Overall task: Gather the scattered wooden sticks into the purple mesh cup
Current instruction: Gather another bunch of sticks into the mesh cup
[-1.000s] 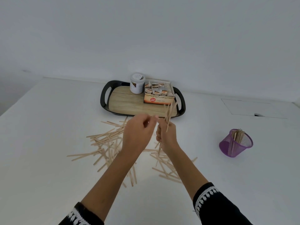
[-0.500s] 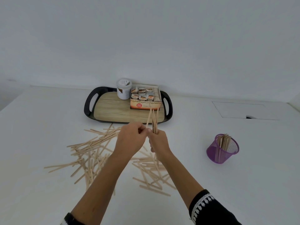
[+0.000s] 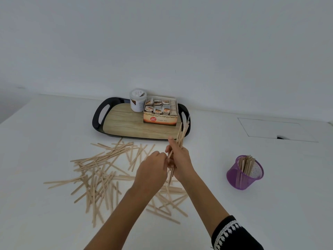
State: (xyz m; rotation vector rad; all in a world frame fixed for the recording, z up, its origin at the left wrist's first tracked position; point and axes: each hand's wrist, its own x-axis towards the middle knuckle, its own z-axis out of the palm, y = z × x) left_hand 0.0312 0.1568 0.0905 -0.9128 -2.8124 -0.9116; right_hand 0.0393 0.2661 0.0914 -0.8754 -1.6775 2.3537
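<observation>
Right hand (image 3: 180, 160): its grip is clenched round a bundle (image 3: 180, 136) of wooden sticks, held nearly upright and tilted a little to the right; the upper ends fan out above the fist, the lower ends stick out below it.
Left hand (image 3: 151, 173): just left of the right hand, fingers curled, fingertips (image 3: 162, 156) at the lower part of the bundle; whether this grip pinches a stick cannot be told.
Sticks (image 3: 100, 170): many lie scattered and crossed on the bench (image 3: 270, 213), most to the left of and below the left hand, a smaller heap under and below both wrists.
Cup (image 3: 244, 171): purple mesh, well to the right of the right hand, standing tilted on the bench, with a sheaf of sticks already in it, leaning out of its mouth.
Tray (image 3: 100, 114): black-rimmed with a wood-look floor, beyond the hands, at the back of the bench near the wall.
Jar (image 3: 137, 100): white, lidded, on the tray's far edge.
Tea box (image 3: 160, 112): open carton of tea bags, on the tray touching the jar's right side, just above the bundle's tips.
Sleeve (image 3: 234, 233): dark with white trim, on the right forearm.
</observation>
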